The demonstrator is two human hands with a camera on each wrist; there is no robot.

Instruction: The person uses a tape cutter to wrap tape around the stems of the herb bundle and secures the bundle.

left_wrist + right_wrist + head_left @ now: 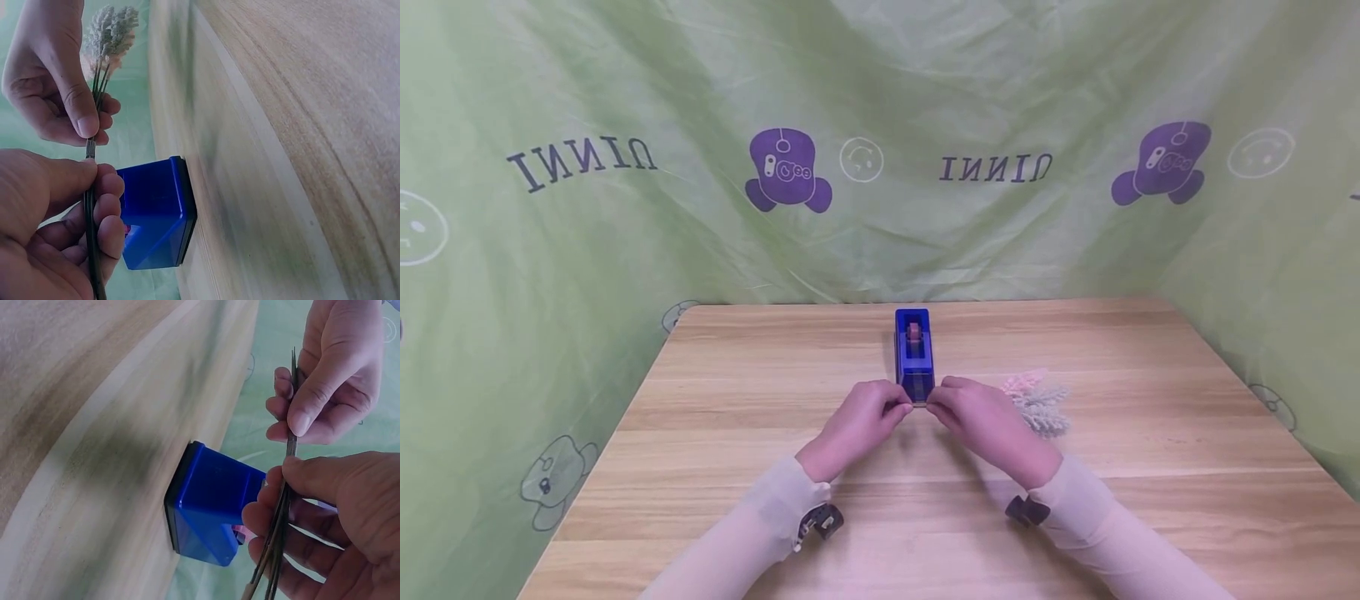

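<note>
A thin bundle of dark flower stems (94, 250) runs level from one hand to the other. My left hand (861, 417) pinches it between thumb and fingers on the side of the bare stem ends. Close beside it, my right hand (981, 421) pinches the stems on the flower side. Fluffy grey flower heads (1042, 410) and pink ones (1025, 382) stick out past the right hand. In the short gap between the thumbs, a shiny band (91, 149), seemingly clear tape, covers the stems. Just beyond the hands stands a blue tape dispenser (916, 354).
The dispenser holds a small reddish roll (913, 332) and rests on a wood-grain table (760, 358). A green printed cloth (880, 242) hangs behind the table and along both sides. Each wrist carries a small black camera (826, 521).
</note>
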